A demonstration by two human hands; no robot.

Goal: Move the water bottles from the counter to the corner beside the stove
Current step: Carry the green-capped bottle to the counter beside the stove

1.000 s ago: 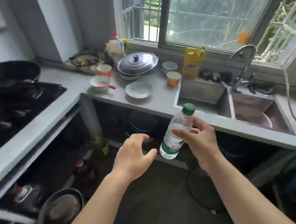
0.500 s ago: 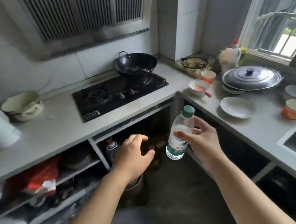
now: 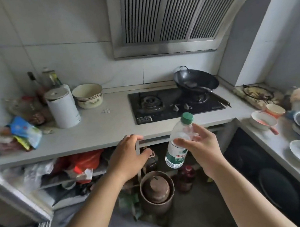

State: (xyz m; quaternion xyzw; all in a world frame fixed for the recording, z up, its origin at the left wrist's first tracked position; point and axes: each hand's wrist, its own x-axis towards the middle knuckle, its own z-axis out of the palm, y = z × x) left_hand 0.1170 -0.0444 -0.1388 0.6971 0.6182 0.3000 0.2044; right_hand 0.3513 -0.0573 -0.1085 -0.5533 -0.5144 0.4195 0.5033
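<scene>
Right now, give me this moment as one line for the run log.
right hand: holds water bottle, tilted, cap on | left hand: empty, loosely curled | ahead: stove on counter | step: bottle not yet set down

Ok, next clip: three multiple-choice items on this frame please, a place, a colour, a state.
1. Where is the black wok? A) on the right burner of the stove B) in a sink C) on the floor
2. What colour is the cap of the water bottle? A) red B) green C) blue
3. What is the left hand doing? A) gripping the bottle B) holding nothing C) pressing the wok
1 A: it sits on the stove's right side. 2 B: the cap is green. 3 B: only the right hand holds the water bottle.
</scene>
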